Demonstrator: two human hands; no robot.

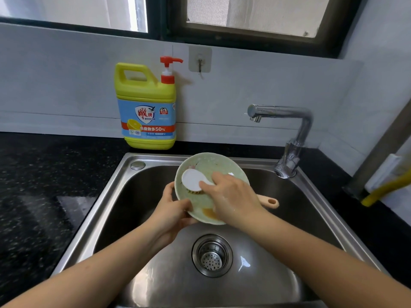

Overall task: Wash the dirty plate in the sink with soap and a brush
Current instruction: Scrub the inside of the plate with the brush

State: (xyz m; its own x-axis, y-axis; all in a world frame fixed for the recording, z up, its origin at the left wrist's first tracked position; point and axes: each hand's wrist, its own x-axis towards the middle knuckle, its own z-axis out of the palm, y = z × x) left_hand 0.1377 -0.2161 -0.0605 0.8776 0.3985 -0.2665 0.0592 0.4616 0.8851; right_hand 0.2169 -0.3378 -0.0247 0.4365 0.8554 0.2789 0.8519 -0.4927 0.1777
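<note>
A pale green plate (213,165) is held tilted over the steel sink (115,181). An orange-brown smear lies on its lower part, near my right wrist. My left hand (173,210) grips the plate's lower left rim, thumb on the inside. My right hand (231,196) grips a brush (191,179) with a white head, its bristles pressed on the plate's middle. The brush's peach handle end sticks out past my right wrist. A yellow soap bottle (146,107) with a red pump stands behind the sink.
The chrome tap (287,132) rises at the sink's back right, spout pointing left; no water runs. The drain strainer (212,255) sits in the basin floor. Black speckled counter (44,174) flanks the sink. A wall hook (200,60) hangs above.
</note>
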